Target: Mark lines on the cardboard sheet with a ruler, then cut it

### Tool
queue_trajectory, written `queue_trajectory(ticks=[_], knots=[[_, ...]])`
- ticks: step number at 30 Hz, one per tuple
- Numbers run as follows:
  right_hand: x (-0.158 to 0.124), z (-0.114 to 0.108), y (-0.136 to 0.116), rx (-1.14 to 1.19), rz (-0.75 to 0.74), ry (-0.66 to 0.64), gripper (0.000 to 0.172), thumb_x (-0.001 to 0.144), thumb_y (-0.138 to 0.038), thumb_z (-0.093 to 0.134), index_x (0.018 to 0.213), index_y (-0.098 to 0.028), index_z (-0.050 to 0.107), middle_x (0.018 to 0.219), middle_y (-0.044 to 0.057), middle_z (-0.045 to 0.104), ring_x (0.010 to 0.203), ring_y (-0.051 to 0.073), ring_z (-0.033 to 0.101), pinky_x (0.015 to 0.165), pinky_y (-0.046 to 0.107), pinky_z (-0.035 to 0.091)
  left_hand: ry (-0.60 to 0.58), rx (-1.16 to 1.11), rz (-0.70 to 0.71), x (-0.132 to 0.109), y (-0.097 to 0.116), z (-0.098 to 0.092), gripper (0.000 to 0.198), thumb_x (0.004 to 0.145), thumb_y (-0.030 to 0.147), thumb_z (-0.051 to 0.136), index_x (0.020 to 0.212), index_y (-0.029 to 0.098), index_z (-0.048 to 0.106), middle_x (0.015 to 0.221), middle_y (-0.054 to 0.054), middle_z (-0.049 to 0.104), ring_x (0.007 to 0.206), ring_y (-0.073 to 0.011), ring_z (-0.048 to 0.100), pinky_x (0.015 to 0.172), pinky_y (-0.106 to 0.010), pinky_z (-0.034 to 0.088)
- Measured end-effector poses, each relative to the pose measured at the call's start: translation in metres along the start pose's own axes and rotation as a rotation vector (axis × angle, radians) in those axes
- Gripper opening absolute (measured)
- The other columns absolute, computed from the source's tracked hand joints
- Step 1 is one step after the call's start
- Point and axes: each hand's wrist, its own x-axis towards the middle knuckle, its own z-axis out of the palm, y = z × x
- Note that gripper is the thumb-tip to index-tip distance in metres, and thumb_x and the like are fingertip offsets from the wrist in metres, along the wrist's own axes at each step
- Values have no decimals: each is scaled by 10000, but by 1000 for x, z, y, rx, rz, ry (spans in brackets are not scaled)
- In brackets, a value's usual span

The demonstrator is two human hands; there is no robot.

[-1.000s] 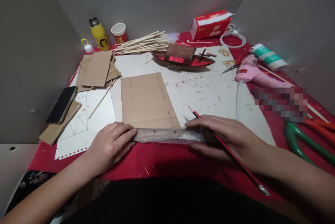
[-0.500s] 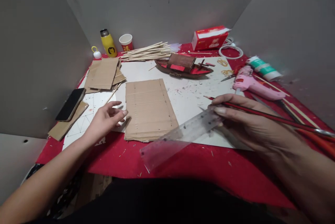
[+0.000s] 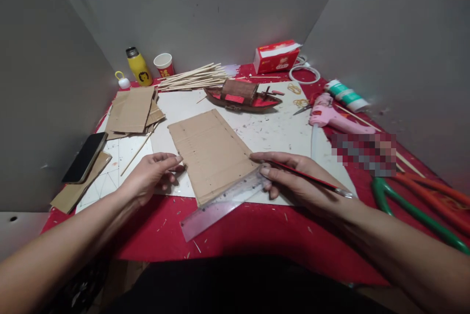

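Observation:
A rectangular piece of brown cardboard [image 3: 207,152] lies at a slant before me, with small dark marks along its edges. My left hand [image 3: 159,172] is at its left edge, fingers loosely curved and apart, thumb tip at the edge; whether it presses on the board I cannot tell. My right hand [image 3: 293,174] is closed on the end of a clear plastic ruler [image 3: 223,209] and also on a red and black pencil [image 3: 308,177], which slants back across the hand. The ruler overlaps the board's near edge and reaches over the red cloth.
A model boat [image 3: 242,96] stands behind the board, before a pile of wooden sticks [image 3: 194,78]. On the left are cardboard scraps [image 3: 130,111] and a phone [image 3: 84,157]. A pink glue gun [image 3: 330,116] and green-handled scissors or cutters [image 3: 411,211] lie right.
My right hand has moved left and inward with ruler and pencil, to the board's right corner. The cardboard has turned counterclockwise. The view has shifted slightly right.

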Motion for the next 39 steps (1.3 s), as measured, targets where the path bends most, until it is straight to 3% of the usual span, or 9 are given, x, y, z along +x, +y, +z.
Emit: queue_trajectory(ticks=[3,8,14,20,26,33,39], knots=[[-1,-1,-2,-53,-18,-5,649,819,-458,733,1335,-100,568,659,14,681,537,142,651,570,279,554,-52,-40,-22,4,1,5,281,712,340,841,708,136,648,721,-46,664,429,-23,420,375,-160,251],[-1,2,-3,-84,-71,-22,610,845,-469,717,1325,-114,588,732,25,678,598,150,667,622,302,568,-201,-50,-36,5,-1,20,426,654,365,884,539,172,522,445,76,404,365,-26,313,365,-162,217],[-3,5,-5,11,-120,32,548,814,-461,751,1260,-162,640,722,-8,629,557,121,618,576,284,540,-173,-78,159,7,-4,22,330,655,389,875,810,181,672,641,21,649,507,-96,549,476,-204,434],[0,5,-5,185,-179,151,446,803,-402,780,1192,-210,674,590,-54,550,465,75,487,429,199,393,-45,-77,347,4,5,-10,326,687,413,860,817,187,664,669,30,673,547,-110,573,537,-225,469],[2,3,3,208,-145,138,434,796,-402,787,1161,-197,675,539,-51,551,470,90,500,433,205,407,18,-87,451,-3,6,-32,303,722,425,821,869,202,678,766,8,705,567,-119,568,516,-232,420],[-2,0,-7,200,-145,88,407,767,-402,800,1102,-196,696,539,-51,543,444,89,477,411,225,422,1,-60,448,0,5,-33,268,735,425,806,773,222,636,597,38,599,551,-143,554,533,-259,439],[-10,-1,-25,150,-146,107,417,697,-446,844,1007,-194,724,648,-13,600,435,80,477,390,249,434,-88,-8,398,8,1,-25,395,701,501,833,902,191,694,761,-14,708,624,-155,616,557,-253,461]])
